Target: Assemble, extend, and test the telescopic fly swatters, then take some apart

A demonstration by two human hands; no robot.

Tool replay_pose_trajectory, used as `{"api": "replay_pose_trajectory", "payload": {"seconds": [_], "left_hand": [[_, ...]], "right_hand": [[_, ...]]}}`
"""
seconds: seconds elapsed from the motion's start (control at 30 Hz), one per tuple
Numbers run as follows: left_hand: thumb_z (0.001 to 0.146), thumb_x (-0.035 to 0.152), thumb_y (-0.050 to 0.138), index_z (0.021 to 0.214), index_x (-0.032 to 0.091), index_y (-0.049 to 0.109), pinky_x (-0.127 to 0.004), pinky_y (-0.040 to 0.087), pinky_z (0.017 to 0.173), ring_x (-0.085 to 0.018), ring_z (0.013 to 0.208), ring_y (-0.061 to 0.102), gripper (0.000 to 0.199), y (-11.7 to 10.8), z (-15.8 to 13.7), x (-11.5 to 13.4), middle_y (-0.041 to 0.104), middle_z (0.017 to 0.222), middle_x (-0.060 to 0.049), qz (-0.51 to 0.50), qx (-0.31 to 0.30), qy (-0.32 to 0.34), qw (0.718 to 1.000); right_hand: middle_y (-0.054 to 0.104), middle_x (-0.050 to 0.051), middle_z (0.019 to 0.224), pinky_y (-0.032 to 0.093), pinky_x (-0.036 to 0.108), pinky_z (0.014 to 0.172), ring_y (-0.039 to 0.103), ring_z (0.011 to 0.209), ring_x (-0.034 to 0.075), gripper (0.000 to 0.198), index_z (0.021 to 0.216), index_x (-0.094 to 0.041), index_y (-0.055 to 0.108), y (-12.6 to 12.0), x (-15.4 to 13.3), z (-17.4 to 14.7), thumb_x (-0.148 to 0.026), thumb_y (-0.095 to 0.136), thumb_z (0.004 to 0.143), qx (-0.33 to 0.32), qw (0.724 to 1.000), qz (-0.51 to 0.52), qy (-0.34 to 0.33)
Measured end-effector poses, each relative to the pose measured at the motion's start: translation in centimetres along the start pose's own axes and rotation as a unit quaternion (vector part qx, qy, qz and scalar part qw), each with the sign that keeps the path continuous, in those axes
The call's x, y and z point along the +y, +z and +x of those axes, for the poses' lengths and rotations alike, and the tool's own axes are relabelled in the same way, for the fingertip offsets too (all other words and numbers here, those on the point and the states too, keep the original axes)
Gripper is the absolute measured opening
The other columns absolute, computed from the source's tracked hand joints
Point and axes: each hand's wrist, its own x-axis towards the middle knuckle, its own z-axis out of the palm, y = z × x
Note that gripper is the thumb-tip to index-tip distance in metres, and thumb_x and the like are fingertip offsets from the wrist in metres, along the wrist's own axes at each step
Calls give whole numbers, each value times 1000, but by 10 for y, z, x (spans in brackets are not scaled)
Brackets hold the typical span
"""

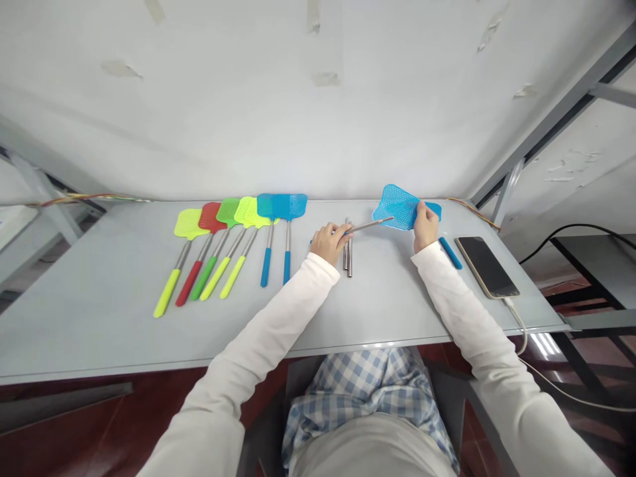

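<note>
My left hand [328,244] is closed around a thin metal fly swatter rod [370,225], which points right; a bit of blue shows at the hand's left side. A blue mesh fly swatter head [396,207] is gripped at its right side by my right hand [426,226]. The rod's tip overlaps the lower part of that head in view; whether they touch, I cannot tell. Beneath my left hand lie several metal tubes [350,258]. Just past my right hand are another blue piece [434,211] and a blue handle [450,254].
On the left of the grey table [114,291] lies a row of fly swatters with yellow, red, green and blue heads, such as a red one [189,283]. A phone [487,266] with a white cable [517,318] rests at the right. Behind stands a white wall [223,119].
</note>
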Motion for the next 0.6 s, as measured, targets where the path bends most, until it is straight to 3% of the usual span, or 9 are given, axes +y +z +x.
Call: {"api": "replay_pose_trajectory", "payload": {"seconds": [0.03, 0.1, 0.17, 0.27, 0.4, 0.6], "left_hand": [[94, 51, 33, 117, 27, 65, -29, 37, 77, -18, 87, 55, 46, 0, 0, -1, 60, 95, -7, -6, -1, 7, 1000], [94, 51, 32, 117, 26, 65, -27, 38, 77, -17, 86, 55, 48, 1, -1, -1, 59, 95, -7, -18, -4, 23, 1000], [94, 52, 30, 118, 26, 64, -26, 39, 76, -16, 86, 55, 49, 0, -2, -1, 59, 94, -7, -25, -7, 35, 999], [94, 53, 29, 119, 26, 64, -26, 39, 75, -16, 84, 56, 51, 0, -2, -1, 61, 93, -7, -20, -12, 36, 999], [94, 52, 28, 121, 26, 63, -27, 39, 75, -17, 86, 57, 51, 0, -2, -1, 62, 95, -7, -10, -13, 12, 1000], [95, 50, 28, 121, 25, 62, -28, 39, 76, -19, 90, 59, 49, -2, -1, -1, 63, 99, -8, 3, -12, -35, 999]], "right_hand": [[41, -5, 54, 39, 26, 53, 42, 52, 11, 41, 58, -23, 39, 1, 0, 0, -49, 51, 86, -9, 994, 70, 82], [45, -6, 54, 39, 23, 46, 43, 49, 9, 32, 61, -23, 44, 2, -2, -1, -39, 59, 84, -46, 954, 188, 229], [52, -5, 57, 44, 20, 47, 49, 51, 8, 22, 65, -22, 51, 3, -6, -5, -27, 64, 81, -97, 908, 265, 310], [61, -1, 65, 51, 15, 57, 59, 62, 6, 14, 67, -19, 58, 2, -13, -11, -13, 64, 78, -139, 878, 325, 323], [66, -1, 70, 52, 14, 64, 63, 70, 7, 14, 67, -18, 62, 3, -16, -18, -5, 63, 73, -152, 880, 342, 293], [66, -4, 64, 52, 15, 64, 64, 67, 7, 16, 63, -20, 62, 6, -13, -23, -4, 65, 67, -157, 888, 330, 280]]}}
